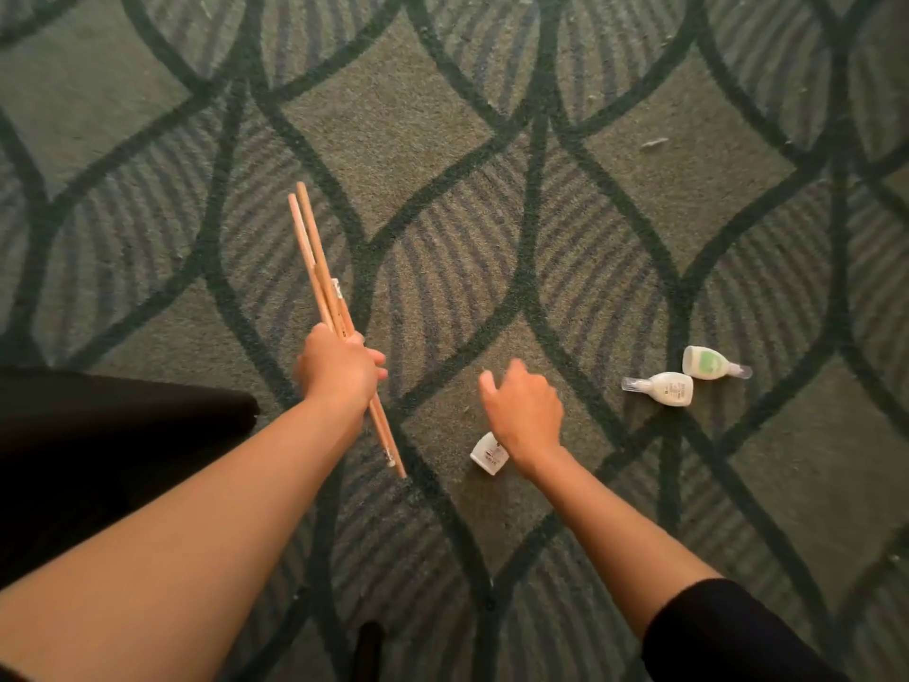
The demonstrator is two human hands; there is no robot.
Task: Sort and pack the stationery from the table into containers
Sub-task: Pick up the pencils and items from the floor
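Right grip (521, 411) hovering released; we are targeting white bottle (488, 455) lying just under its wrist, axis partly hidden; left grip (339, 371), grasping wooden sticks (317, 260), sitting farther off.

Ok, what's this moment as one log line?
left hand: grips wooden sticks | right hand: open, above small white bottle | green-label bottle, text-label bottle: lying on carpet

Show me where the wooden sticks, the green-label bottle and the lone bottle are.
wooden sticks (318, 268): head view, middle of the shafts.
green-label bottle (708, 360): head view, on the green label.
lone bottle (488, 454): head view, white body.
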